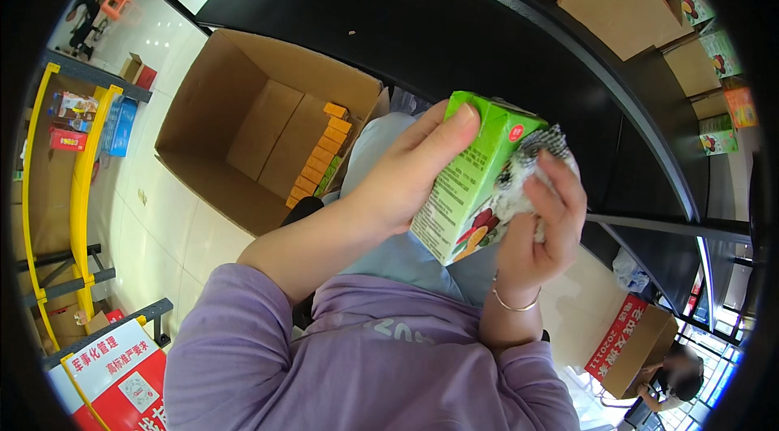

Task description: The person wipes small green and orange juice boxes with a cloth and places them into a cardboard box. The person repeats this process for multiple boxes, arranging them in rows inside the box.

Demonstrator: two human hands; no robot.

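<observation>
A green and white printed carton [468, 181] with pictures of fruit on one side is tilted in front of my lap. My left hand [420, 163] grips it along its left side, the thumb lying over the upper edge. In my right hand [551, 218] is a crumpled white and black cloth [523, 169], which lies against the carton's right face and covers part of the fruit picture. Left of my legs stands an open cardboard box [207, 96]. Small orange boxes [319, 157] and a few green ones [328, 175] are lined up along its right inner wall.
A black shelf or tabletop [395, 17] with a metal edge spans the far side. Cardboard cartons [621, 5] and more fruit-printed packs [718, 133] stand at upper right. A yellow-framed rack [79, 187] is at left. At lower right, a person [675, 376] is beside a large cardboard box [639, 352].
</observation>
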